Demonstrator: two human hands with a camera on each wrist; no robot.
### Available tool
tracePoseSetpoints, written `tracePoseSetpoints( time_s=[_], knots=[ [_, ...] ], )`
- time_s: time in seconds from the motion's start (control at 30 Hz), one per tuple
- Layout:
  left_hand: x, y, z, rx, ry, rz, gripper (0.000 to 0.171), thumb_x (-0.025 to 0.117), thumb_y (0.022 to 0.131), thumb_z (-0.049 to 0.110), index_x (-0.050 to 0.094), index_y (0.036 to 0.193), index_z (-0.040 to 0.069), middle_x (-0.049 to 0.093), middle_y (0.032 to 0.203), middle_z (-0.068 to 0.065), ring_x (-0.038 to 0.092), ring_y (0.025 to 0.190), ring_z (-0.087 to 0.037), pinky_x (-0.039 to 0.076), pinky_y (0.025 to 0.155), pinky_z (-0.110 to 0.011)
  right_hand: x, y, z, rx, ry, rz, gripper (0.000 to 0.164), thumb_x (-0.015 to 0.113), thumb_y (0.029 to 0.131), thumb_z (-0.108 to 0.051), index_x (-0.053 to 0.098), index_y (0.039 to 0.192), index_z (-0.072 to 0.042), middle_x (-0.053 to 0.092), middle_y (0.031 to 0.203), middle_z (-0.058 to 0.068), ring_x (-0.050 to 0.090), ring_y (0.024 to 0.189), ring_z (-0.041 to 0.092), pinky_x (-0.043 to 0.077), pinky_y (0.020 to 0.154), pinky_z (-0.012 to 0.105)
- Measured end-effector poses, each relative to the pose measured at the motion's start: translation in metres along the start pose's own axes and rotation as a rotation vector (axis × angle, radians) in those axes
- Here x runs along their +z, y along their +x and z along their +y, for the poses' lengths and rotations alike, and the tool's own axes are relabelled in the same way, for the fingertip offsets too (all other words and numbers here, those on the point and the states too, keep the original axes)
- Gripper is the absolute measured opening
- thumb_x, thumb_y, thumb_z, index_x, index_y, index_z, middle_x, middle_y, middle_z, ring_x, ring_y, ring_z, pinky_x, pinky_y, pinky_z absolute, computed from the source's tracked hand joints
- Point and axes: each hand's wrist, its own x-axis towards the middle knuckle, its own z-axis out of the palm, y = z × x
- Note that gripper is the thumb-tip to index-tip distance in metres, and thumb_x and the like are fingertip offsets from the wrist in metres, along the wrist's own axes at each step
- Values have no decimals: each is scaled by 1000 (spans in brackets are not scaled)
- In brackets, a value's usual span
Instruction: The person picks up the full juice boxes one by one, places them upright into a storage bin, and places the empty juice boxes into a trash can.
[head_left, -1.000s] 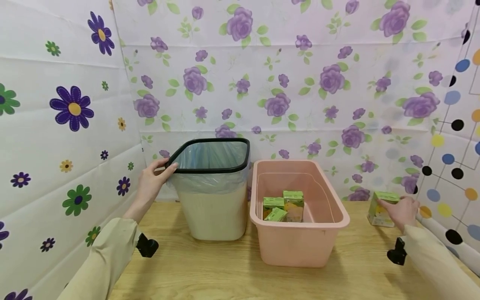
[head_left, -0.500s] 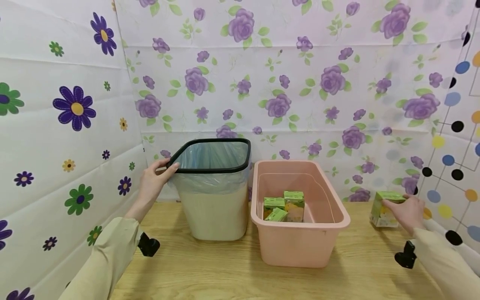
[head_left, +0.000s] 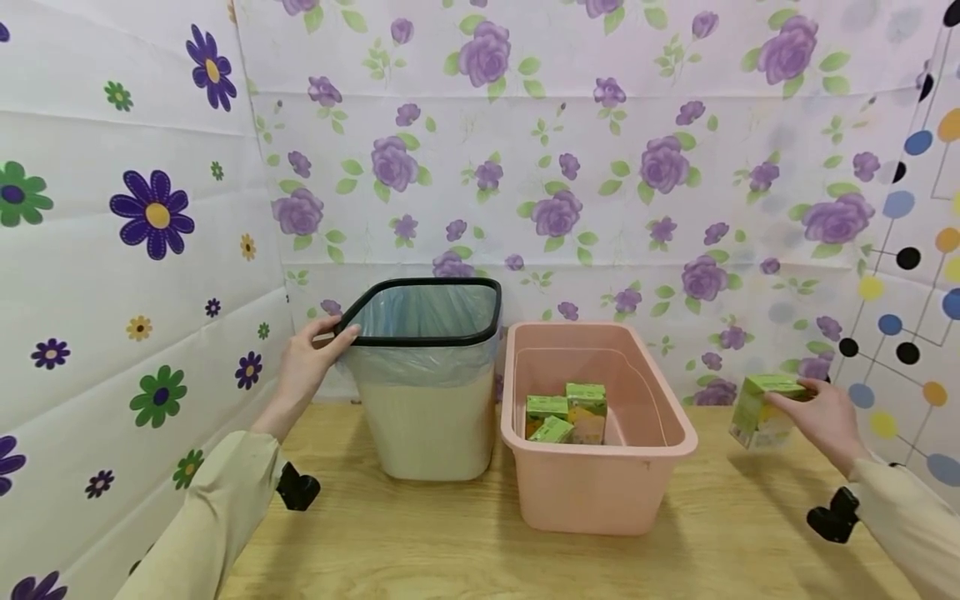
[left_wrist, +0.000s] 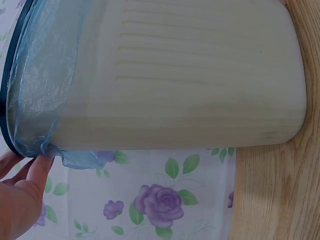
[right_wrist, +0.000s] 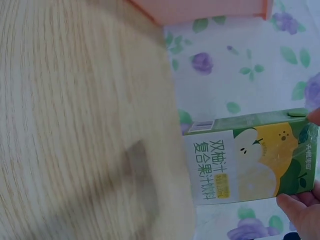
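At the left of the head view, my left hand point(head_left: 309, 367) grips the black rim of a cream trash bin point(head_left: 427, 429) at its near left corner. A clear bluish bag point(left_wrist: 47, 75) lines the bin and folds over its outside. My right hand point(head_left: 821, 421) holds a green and white juice carton point(head_left: 767, 410) by its top end, thumb on one side and fingers on the other. The carton tilts, and a shadow lies on the table below it. Its front, with yellow fruit and printed characters, shows in the right wrist view.
A pink plastic tub point(head_left: 585, 492) stands between the bin and the right hand. Three green cartons point(head_left: 587, 412) lie inside it, near its left side. Everything stands on a wooden table point(head_left: 420, 542) backed by a flowered curtain point(head_left: 600, 167).
The right hand has shifted a little right and raised the juice carton, which now leans. The left hand stays on the bin's rim.
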Motion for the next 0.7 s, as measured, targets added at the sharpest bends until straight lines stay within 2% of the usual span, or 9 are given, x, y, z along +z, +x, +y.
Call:
tracePoseSetpoints(
  time_s=[0.27,0.47,0.7],
  knots=[
    [1,-1,-3,1,-5,0,65,60,85,42,44,131,-1,42,131,-18,47,110,-31,40,86,-43,-11,-4,-33,-77,30,-43,80,58,87,-41,27,129,20,40,114,40,41,100,50,40,72,56],
    [0,0,-1,11,-18,-8,63,60,86,38,42,132,-2,40,132,-20,46,111,-33,39,86,-45,-24,-1,-67,-84,89,-76,82,57,87,-42,22,134,16,37,120,39,35,108,52,34,80,60],
    [0,0,0,10,-29,-4,63,60,87,37,42,132,-3,40,132,-20,46,111,-33,39,87,-45,-39,5,-111,-148,68,-87,82,58,86,-43,24,137,11,36,124,37,34,111,50,32,81,61]
  ],
)
